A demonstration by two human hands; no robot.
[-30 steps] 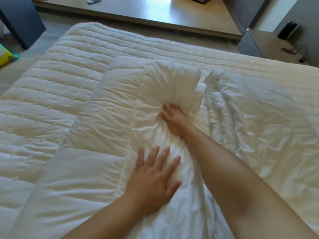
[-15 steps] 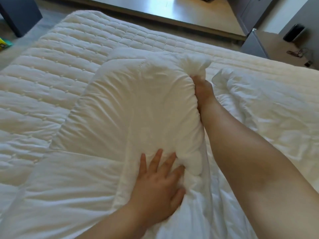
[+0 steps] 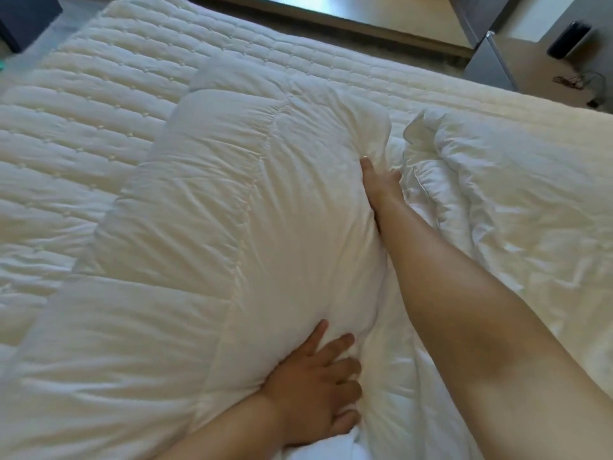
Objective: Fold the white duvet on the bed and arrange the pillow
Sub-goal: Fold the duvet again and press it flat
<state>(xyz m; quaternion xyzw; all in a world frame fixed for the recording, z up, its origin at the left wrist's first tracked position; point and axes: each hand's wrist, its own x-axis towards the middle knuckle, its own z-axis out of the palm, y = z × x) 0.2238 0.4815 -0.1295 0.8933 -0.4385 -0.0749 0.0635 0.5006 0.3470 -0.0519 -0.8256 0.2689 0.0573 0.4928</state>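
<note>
The white duvet (image 3: 205,247) lies on the bed (image 3: 76,134) with one thick fold laid over toward the left. Its loose, crumpled part (image 3: 497,200) spreads to the right. My left hand (image 3: 318,386) presses flat on the near right edge of the fold, fingers spread. My right hand (image 3: 381,184) reaches far forward and is tucked against the fold's far right edge, fingers partly hidden in the fabric. I cannot make out a pillow apart from the duvet.
The quilted mattress cover (image 3: 99,104) shows to the left and behind. Beyond the bed's far edge is a wooden floor (image 3: 381,14). A bedside table (image 3: 544,68) with a dark device (image 3: 569,39) and cables stands at the top right.
The fold has been pushed over leftward and flattened. My right hand moved from the top of the bunched fabric to the fold's far right edge. My left hand stayed pressing near the front.
</note>
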